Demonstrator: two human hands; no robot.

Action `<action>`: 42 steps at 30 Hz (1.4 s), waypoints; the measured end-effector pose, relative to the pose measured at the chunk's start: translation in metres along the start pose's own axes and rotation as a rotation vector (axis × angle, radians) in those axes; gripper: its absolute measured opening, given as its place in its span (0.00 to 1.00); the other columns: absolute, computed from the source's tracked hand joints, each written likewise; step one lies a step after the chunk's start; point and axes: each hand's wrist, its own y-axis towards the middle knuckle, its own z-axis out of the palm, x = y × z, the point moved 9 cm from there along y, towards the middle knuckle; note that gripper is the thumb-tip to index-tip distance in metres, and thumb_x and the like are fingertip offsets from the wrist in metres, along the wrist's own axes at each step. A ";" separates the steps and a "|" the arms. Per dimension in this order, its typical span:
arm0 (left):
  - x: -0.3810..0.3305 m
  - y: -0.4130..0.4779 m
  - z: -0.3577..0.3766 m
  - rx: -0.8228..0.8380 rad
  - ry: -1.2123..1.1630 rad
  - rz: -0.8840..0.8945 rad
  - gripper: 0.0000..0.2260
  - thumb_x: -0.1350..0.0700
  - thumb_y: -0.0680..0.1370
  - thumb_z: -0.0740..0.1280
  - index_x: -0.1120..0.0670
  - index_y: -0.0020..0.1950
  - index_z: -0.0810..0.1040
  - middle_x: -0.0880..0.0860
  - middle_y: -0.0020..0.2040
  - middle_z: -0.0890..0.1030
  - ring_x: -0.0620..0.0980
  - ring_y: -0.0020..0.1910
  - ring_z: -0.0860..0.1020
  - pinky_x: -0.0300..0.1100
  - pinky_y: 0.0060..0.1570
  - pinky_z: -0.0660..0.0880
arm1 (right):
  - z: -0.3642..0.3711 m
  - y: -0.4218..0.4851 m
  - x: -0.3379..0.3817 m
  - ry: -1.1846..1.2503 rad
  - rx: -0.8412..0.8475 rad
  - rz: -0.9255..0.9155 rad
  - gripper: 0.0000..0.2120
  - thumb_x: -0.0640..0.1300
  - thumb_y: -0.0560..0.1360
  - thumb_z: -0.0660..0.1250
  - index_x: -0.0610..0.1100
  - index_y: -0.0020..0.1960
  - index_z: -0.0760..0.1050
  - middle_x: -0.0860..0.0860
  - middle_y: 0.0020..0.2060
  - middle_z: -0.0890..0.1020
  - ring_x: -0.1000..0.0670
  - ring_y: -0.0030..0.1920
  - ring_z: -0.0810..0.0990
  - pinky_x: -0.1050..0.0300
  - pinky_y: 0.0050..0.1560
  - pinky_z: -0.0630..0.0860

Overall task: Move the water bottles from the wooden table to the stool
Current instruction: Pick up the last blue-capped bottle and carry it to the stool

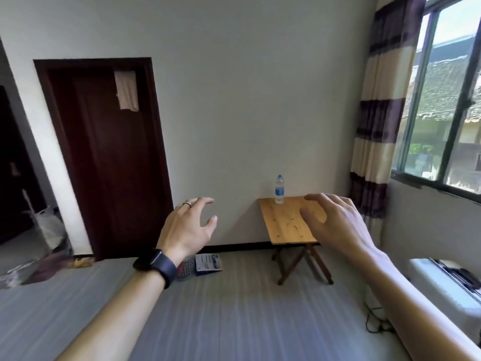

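water bottle (pixel 279 190) pickup is, i judge, the step in hand. nearest, my left hand (pixel 187 227) and right hand (pixel 335 225) are hovering, fingers (pixel 320 198) loosely spread, holding nothing. farther off, the water bottle is standing upright at the back edge of the wooden surface (pixel 286 227), well apart. next i'm needing to step closer and grasp its body.

You see one bottle (pixel 279 189) standing upright at the far edge of the tabletop (pixel 283 225), close to the wall and left of the middle of that edge. It is small and of clear plastic, with a blue cap screwed on and a blue-and-white label round its middle. Its water level is too small to tell. The tabletop is a rectangle of light, knotty wooden planks, carried on darker crossed legs (pixel 304 264) that stand on the floor.
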 end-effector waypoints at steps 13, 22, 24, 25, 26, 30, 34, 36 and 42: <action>0.099 0.272 0.178 0.104 -0.068 0.038 0.19 0.46 0.79 0.64 0.45 0.70 0.71 0.49 0.68 0.75 0.52 0.67 0.73 0.46 0.64 0.71 | 0.185 0.225 -0.059 -0.078 0.057 0.062 0.22 0.64 0.78 0.61 0.61 0.70 0.71 0.56 0.69 0.75 0.48 0.72 0.65 0.50 0.66 0.69; 0.129 0.437 0.327 0.223 -0.154 0.081 0.19 0.46 0.79 0.64 0.44 0.70 0.70 0.48 0.70 0.73 0.51 0.68 0.71 0.45 0.65 0.70 | 0.292 0.370 -0.128 -0.063 0.019 0.146 0.21 0.64 0.78 0.61 0.60 0.69 0.72 0.57 0.68 0.76 0.49 0.72 0.66 0.50 0.66 0.69; 0.137 0.471 0.363 0.243 -0.165 0.074 0.19 0.45 0.79 0.64 0.43 0.70 0.70 0.48 0.70 0.73 0.50 0.68 0.71 0.44 0.64 0.71 | 0.321 0.403 -0.149 -0.070 0.025 0.154 0.22 0.64 0.78 0.61 0.60 0.69 0.71 0.57 0.68 0.75 0.50 0.72 0.66 0.50 0.66 0.69; 0.139 0.489 0.380 0.252 -0.165 0.076 0.19 0.45 0.79 0.64 0.43 0.70 0.70 0.48 0.70 0.73 0.50 0.68 0.71 0.44 0.64 0.71 | 0.334 0.420 -0.159 -0.071 0.029 0.157 0.22 0.64 0.78 0.61 0.60 0.70 0.71 0.57 0.68 0.75 0.50 0.72 0.66 0.51 0.66 0.69; 0.141 0.507 0.397 0.259 -0.164 0.080 0.19 0.45 0.79 0.64 0.43 0.70 0.70 0.48 0.69 0.73 0.50 0.68 0.71 0.43 0.64 0.71 | 0.348 0.438 -0.170 -0.066 0.032 0.160 0.22 0.64 0.78 0.61 0.60 0.70 0.71 0.57 0.68 0.75 0.50 0.72 0.66 0.51 0.65 0.70; 0.155 0.579 0.458 0.254 -0.202 0.033 0.19 0.45 0.79 0.64 0.43 0.70 0.70 0.48 0.69 0.73 0.49 0.68 0.71 0.43 0.64 0.69 | 0.394 0.517 -0.215 -0.048 0.048 0.175 0.23 0.63 0.78 0.62 0.58 0.71 0.70 0.55 0.69 0.75 0.49 0.72 0.66 0.50 0.66 0.69; 0.181 0.636 0.516 0.283 -0.226 -0.018 0.19 0.44 0.79 0.64 0.42 0.70 0.69 0.47 0.69 0.73 0.49 0.70 0.70 0.44 0.65 0.69 | 0.436 0.587 -0.254 -0.012 0.043 0.201 0.23 0.61 0.78 0.63 0.57 0.71 0.70 0.54 0.68 0.76 0.48 0.72 0.67 0.50 0.66 0.68; 0.196 0.661 0.542 0.288 -0.237 -0.043 0.19 0.44 0.79 0.65 0.42 0.70 0.70 0.48 0.69 0.73 0.49 0.70 0.69 0.45 0.66 0.68 | 0.459 0.615 -0.272 -0.007 0.056 0.212 0.23 0.61 0.78 0.63 0.57 0.71 0.71 0.53 0.68 0.76 0.47 0.71 0.68 0.49 0.66 0.68; 0.244 0.724 0.649 0.372 -0.246 -0.079 0.19 0.46 0.79 0.65 0.45 0.70 0.71 0.49 0.69 0.74 0.50 0.70 0.70 0.44 0.66 0.66 | 0.553 0.675 -0.330 -0.018 0.126 0.256 0.22 0.62 0.78 0.63 0.55 0.69 0.72 0.53 0.67 0.77 0.46 0.70 0.70 0.48 0.66 0.68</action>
